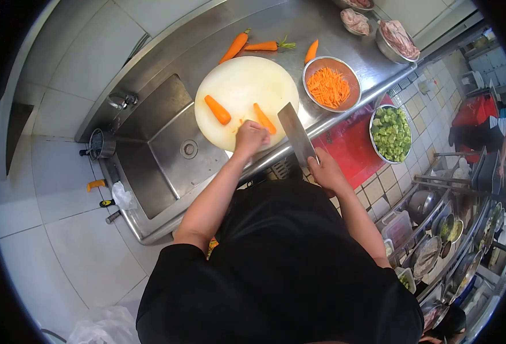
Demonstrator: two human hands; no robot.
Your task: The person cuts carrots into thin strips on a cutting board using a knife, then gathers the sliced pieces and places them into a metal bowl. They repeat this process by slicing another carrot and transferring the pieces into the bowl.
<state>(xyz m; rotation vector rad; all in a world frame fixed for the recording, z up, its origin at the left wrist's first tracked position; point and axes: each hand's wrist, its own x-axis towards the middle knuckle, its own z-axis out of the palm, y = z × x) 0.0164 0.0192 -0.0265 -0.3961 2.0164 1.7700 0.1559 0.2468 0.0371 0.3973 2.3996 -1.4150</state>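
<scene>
A wide-bladed cleaver (296, 133) is gripped by its handle in my right hand (327, 171), the blade tilted up beside the cutting board's right edge. My left hand (253, 137) is closed over the near edge of the round white cutting board (247, 74). A cut carrot piece (264, 118) lies right beside its fingers; whatever may be inside them is hidden. Farther left on the board rests a thicker carrot piece (217, 110). Small orange scraps lie near my left hand.
Left of the board is a steel sink (150, 143) with a tap (122, 101). Behind it lie whole carrots (235, 46). A bowl of carrot strips (329, 88) stands at right, with chopped green vegetables (390, 135) lower down. Bowls of meat (399, 40) sit farther back. Another person (502, 129) is far right.
</scene>
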